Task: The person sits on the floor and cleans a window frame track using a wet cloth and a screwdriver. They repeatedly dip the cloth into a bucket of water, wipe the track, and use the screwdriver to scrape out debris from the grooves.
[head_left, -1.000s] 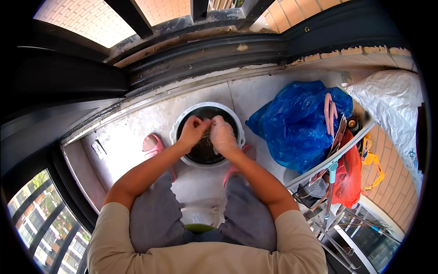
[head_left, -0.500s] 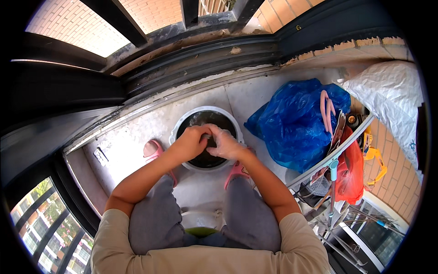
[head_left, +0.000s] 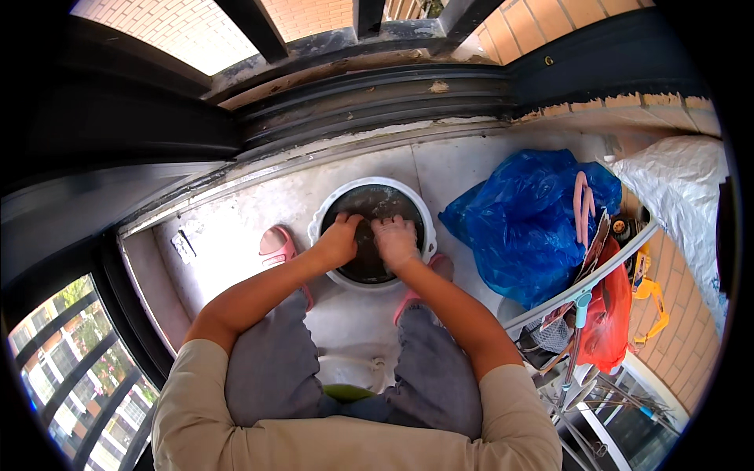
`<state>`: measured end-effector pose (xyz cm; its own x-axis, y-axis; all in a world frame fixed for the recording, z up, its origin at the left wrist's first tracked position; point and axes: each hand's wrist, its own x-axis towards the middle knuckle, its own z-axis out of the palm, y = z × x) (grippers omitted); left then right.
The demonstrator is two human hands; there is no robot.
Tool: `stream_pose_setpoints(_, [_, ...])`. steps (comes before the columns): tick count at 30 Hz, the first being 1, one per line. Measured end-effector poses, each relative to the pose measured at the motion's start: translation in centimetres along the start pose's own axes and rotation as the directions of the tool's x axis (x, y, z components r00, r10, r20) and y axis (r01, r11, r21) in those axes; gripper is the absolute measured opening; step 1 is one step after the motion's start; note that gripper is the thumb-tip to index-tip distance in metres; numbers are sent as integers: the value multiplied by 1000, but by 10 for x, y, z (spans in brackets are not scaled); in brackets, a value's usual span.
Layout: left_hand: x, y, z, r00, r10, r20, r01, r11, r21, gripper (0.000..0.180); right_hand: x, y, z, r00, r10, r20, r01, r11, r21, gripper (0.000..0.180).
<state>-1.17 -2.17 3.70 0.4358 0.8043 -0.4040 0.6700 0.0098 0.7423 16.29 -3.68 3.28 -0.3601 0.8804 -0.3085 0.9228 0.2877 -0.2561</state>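
Observation:
A white basin stands on the floor between my feet, holding dark, murky water with some foam on its surface. Both my hands are low inside it, side by side with a small gap. My left hand has its fingers curled down at the water. Beside it my right hand, wet with whitish suds, bends its fingers downward too. Both hands look closed on something dark in the water, which I cannot make out. Their fingertips are hidden.
Pink slippers are on my feet beside the basin. To the right lie a big blue plastic bag and a rack edge with a red bag. A white sack leans farther right. Black window frames run along the far side.
My hands were together above the basin, fingers touching; they have moved apart and lowered into the water. The whole view has shifted slightly.

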Motion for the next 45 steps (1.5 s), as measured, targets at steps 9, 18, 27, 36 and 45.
stream_pose_setpoints(9, [7,15,-10,997,60,-39,-72,877,-475,47,-3,-26,-76,968,246,-53,-89,534,841,24])
stream_pose_setpoints(18, [10,55,-18,920,-221,325,330,-12,-944,57,-9,-9,-13,970,163,179,-189,50,981,51])
stream_pose_setpoints(27, [-9,62,-72,977,205,-63,-214,929,-303,37,-17,8,-64,787,-324,526,-617,-424,663,35])
stream_pose_setpoints(36, [5,92,-93,734,676,65,-675,737,-32,39,-20,-13,-129,774,-310,552,-537,140,832,26])
stream_pose_setpoints(45, [-19,77,-53,976,217,-25,-214,972,100,43,-11,-34,-76,985,36,168,-134,768,627,26])
